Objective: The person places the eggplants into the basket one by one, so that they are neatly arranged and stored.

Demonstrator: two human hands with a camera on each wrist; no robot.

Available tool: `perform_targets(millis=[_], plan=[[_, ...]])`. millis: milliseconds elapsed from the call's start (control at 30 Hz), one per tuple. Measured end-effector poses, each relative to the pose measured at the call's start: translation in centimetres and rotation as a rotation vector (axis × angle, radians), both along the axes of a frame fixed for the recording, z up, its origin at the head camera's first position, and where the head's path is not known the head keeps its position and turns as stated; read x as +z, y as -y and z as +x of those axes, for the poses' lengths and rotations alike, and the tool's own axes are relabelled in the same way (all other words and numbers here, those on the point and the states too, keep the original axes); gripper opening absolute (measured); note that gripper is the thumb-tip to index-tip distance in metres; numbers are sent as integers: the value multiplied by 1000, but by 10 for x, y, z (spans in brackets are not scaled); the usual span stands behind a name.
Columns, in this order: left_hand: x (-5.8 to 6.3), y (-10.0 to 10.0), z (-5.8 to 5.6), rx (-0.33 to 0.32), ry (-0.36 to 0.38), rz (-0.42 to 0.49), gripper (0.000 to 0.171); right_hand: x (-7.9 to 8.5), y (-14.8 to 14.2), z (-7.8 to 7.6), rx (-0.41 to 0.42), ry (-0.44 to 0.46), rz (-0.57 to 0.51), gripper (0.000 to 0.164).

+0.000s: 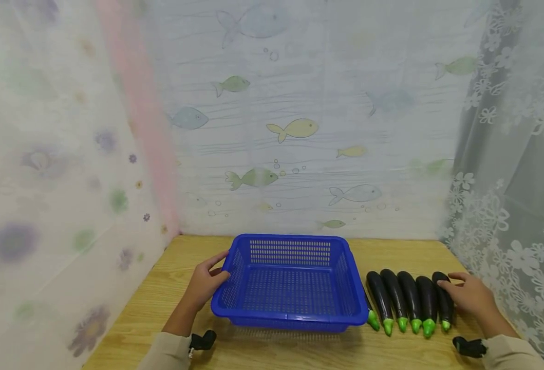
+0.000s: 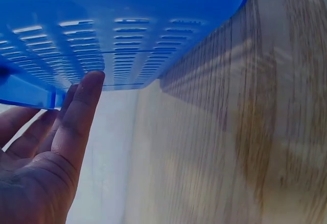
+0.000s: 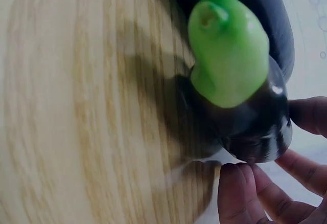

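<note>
A blue plastic basket (image 1: 287,317) with slotted walls sits on the table, with nothing inside it. At its left side is my left hand (image 1: 205,281), its fingers fairly straight; in the left wrist view a fingertip (image 2: 92,81) touches the slotted side wall (image 2: 127,40). To the right of the basket, several dark eggplants with green stem ends lie side by side. My right hand (image 1: 472,295) pinches the rightmost eggplant (image 1: 445,303) between thumb and fingers. In the right wrist view that eggplant (image 3: 255,127) shows its green cap towards the camera.
The neighbouring eggplants (image 1: 410,295) lie close together in a row, and the leftmost is partly hidden by the basket's rim. A wooden table (image 1: 161,272) bears everything. Patterned curtains (image 1: 295,154) hang behind and at both sides.
</note>
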State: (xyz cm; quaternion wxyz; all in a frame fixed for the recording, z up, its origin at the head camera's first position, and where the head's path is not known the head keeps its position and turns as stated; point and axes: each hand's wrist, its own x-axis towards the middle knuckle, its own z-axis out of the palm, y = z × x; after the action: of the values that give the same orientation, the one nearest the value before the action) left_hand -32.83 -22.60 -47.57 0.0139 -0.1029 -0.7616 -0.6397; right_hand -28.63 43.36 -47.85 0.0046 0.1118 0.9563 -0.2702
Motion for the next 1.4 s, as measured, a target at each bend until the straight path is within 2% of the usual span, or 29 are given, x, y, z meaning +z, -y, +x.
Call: perform_targets(millis=[167,300,500,767,1000,1167,1400], plan=[[-1,0,-1,27,2,-15,63,-3,4,2,-7,10,-24,83],[-2,-1,-3,19,-5,2,63,-1,4,2,-34,16,-31,84],[-5,0,-6,32,-6,25,63,8,4,-2,-38,-25,-14,83],[-5,0,-7,22,-19,30,63,24,15,0,-52,-84,-79,83],[-4,0,-6,11,-27,10,65,33,33,2,-21,-146,-129,79],[-3,-1,-6,27,-20,6,64,39,44,0,-5,-174,-148,77],[-2,0,-7,23,-2,10,65,49,63,-1,25,-187,-259,80]])
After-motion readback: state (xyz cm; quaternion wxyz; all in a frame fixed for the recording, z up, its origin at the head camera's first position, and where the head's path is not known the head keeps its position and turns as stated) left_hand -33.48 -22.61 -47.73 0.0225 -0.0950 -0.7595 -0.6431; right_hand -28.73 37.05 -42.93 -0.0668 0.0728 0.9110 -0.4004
